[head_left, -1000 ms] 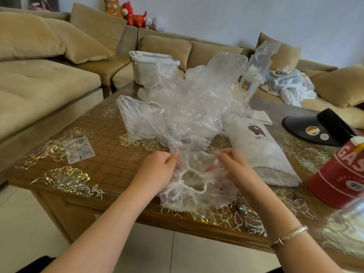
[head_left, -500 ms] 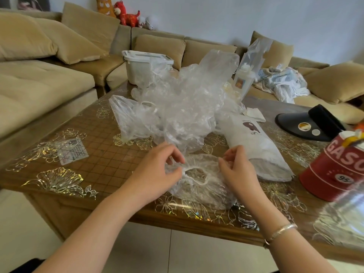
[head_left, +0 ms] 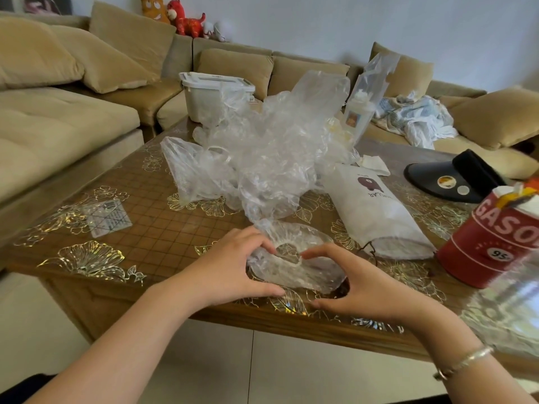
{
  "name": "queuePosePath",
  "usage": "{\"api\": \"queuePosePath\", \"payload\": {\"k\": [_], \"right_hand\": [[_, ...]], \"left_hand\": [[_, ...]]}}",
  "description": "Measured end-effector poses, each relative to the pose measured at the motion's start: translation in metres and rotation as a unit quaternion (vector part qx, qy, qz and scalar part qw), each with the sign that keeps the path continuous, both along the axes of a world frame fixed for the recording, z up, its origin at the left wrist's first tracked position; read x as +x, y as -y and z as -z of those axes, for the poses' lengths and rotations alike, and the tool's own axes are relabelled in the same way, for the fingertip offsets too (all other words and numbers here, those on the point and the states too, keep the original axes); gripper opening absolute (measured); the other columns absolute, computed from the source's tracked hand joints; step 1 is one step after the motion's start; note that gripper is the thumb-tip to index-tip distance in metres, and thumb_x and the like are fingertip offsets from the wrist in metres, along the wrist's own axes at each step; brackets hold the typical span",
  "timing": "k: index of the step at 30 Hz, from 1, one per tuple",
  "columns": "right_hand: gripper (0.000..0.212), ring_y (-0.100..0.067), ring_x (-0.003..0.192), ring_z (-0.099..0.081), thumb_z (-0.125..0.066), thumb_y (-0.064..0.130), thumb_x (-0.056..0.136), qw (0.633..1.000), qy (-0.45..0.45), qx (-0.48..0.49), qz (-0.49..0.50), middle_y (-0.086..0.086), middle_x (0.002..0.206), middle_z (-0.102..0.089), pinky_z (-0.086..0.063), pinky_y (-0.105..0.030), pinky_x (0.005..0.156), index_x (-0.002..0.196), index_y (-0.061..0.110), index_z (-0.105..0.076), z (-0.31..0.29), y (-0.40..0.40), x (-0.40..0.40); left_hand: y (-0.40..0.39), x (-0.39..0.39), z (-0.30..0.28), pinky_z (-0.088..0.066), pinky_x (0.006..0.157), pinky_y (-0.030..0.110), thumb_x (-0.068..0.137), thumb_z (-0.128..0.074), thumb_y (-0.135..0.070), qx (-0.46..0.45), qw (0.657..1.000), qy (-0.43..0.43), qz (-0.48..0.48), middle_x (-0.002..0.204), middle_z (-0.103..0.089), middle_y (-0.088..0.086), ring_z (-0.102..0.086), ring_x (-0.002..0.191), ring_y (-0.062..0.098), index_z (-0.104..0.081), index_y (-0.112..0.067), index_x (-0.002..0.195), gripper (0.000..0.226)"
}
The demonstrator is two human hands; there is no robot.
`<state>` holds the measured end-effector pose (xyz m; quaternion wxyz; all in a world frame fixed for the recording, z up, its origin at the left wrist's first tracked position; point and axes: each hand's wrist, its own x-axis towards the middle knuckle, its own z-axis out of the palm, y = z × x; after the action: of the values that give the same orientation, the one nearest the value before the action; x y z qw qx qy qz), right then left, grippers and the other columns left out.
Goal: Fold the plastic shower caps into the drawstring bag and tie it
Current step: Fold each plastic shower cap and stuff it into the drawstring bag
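A wooden bench (head_left: 151,228) with gold flower patterns under a clear cover fills the middle of the room, with a tan sofa (head_left: 73,112) wrapped around its far sides. On the bench's far part sits a big loose heap of clear plastic (head_left: 271,147), crumpled and piled high. Behind it at the far edge stands a white plastic tub (head_left: 210,94) with its lid on; what is inside I cannot tell. To the right of the heap lies the white drawstring bag (head_left: 373,211), on its side, a dark animal print near its far end, its mouth toward the near edge and looking already stuffed with something pale. A dark cord trails from that mouth. Further right a red tin (head_left: 490,240) with white lettering stands upright, paper sticking out of its top, and behind it rests a black sun visor (head_left: 455,179).

Close to the near edge lies one shower cap (head_left: 297,263), clear, crinkled, flattened into a rough ring with its gathered elastic opening facing up. The left hand (head_left: 233,272) pinches the cap's left rim between curled fingers and thumb; the right hand (head_left: 358,284) does the same on the right, fingertip at the elastic. The two hands are apart, the cap between them.
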<state>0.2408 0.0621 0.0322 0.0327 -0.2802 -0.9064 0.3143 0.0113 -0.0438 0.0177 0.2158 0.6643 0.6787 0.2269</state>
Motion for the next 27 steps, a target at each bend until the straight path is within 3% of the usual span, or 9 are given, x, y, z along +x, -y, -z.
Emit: {"api": "queuePosePath", "payload": {"k": [3,6,10,12,14,17,20,23,27], "right_hand": [[0.058,-0.016,0.116,-0.061,-0.070,0.022,0.084,1.000,-0.007,0.011,0.008,0.033,0.133,-0.047,-0.051,-0.029,0.098,0.129,0.046,-0.043,0.002,0.000,0.003],[0.038,-0.033,0.100,-0.066,-0.061,0.023,0.087,0.997,-0.045,0.051,0.035,0.030,0.123,-0.057,-0.055,-0.044,0.089,0.116,0.045,-0.051,0.005,0.001,-0.002],[0.009,-0.003,0.064,-0.057,-0.056,0.028,0.095,0.988,-0.113,0.052,0.095,0.023,0.078,-0.064,-0.048,-0.022,0.062,0.096,0.031,-0.065,0.008,-0.007,-0.009],[0.018,0.001,0.051,-0.041,-0.053,0.026,0.099,0.984,-0.130,0.017,0.125,0.015,0.059,-0.053,-0.034,-0.014,0.052,0.089,0.023,-0.069,0.006,-0.007,-0.011],[0.028,-0.002,0.045,-0.034,-0.050,0.030,0.101,0.976,-0.145,-0.032,0.161,0.011,0.054,-0.047,-0.029,-0.012,0.047,0.087,0.020,-0.072,0.003,-0.006,-0.013],[0.044,-0.011,0.050,-0.038,-0.045,0.039,0.101,0.965,-0.136,-0.056,0.219,-0.001,0.057,-0.046,-0.036,-0.023,0.056,0.085,0.006,-0.070,0.007,-0.011,-0.019],[0.050,-0.018,0.060,-0.045,-0.045,0.042,0.101,0.954,-0.140,-0.035,0.261,-0.017,0.067,-0.054,-0.039,-0.031,0.064,0.084,0.000,-0.065,0.016,-0.017,-0.027],[0.042,-0.015,0.056,-0.042,-0.047,0.038,0.101,0.946,-0.122,0.021,0.299,-0.003,0.061,-0.048,-0.034,-0.028,0.057,0.074,0.008,-0.056,0.021,-0.019,-0.035],[0.034,-0.014,0.058,-0.050,-0.048,0.039,0.100,0.936,-0.080,0.128,0.317,0.007,0.060,-0.052,-0.038,-0.040,0.083,0.073,0.018,-0.051,0.025,-0.018,-0.044]], "left_hand": [[0.000,0.001,-0.001,-0.036,0.100,0.022,0.080,-0.075,-0.037,0.011,1.000,0.018,-0.012,0.123,-0.042,-0.024,-0.037,0.119,-0.002,-0.049,-0.036,0.119,0.047],[0.000,0.000,-0.001,-0.041,0.090,0.017,0.082,-0.067,-0.016,0.033,0.998,0.033,-0.033,0.122,-0.042,-0.020,-0.042,0.116,-0.002,-0.041,-0.034,0.113,0.044],[-0.003,0.002,0.002,-0.041,0.079,0.013,0.085,-0.068,-0.014,0.096,0.994,0.011,-0.046,0.107,-0.040,-0.023,-0.046,0.104,-0.003,-0.046,-0.029,0.101,0.031],[-0.005,0.002,0.003,-0.040,0.077,0.013,0.088,-0.068,-0.020,0.113,0.991,0.030,-0.061,0.098,-0.047,-0.018,-0.050,0.093,-0.006,-0.055,-0.025,0.088,0.014],[-0.006,-0.001,0.003,-0.035,0.068,0.009,0.093,-0.063,-0.027,0.110,0.989,0.056,-0.078,0.085,-0.053,-0.015,-0.051,0.078,-0.011,-0.062,-0.023,0.077,0.016],[-0.008,-0.006,0.003,-0.038,0.059,0.011,0.099,-0.052,-0.035,0.093,0.985,0.090,-0.112,0.063,-0.059,-0.011,-0.055,0.059,0.001,-0.064,-0.025,0.064,0.038],[-0.012,-0.008,0.008,-0.033,0.049,0.017,0.101,-0.047,-0.036,0.108,0.977,0.084,-0.160,0.048,-0.047,-0.006,-0.041,0.047,0.005,-0.056,-0.019,0.059,0.046],[-0.016,-0.005,0.011,-0.035,0.049,0.016,0.103,-0.044,-0.033,0.128,0.969,0.080,-0.195,0.045,-0.053,-0.013,-0.048,0.044,0.003,-0.049,-0.020,0.056,0.049],[-0.019,-0.001,0.012,-0.035,0.047,0.026,0.103,-0.043,-0.036,0.139,0.958,-0.020,-0.248,0.055,-0.059,-0.001,-0.054,0.047,0.009,-0.055,-0.016,0.067,0.043]]}}
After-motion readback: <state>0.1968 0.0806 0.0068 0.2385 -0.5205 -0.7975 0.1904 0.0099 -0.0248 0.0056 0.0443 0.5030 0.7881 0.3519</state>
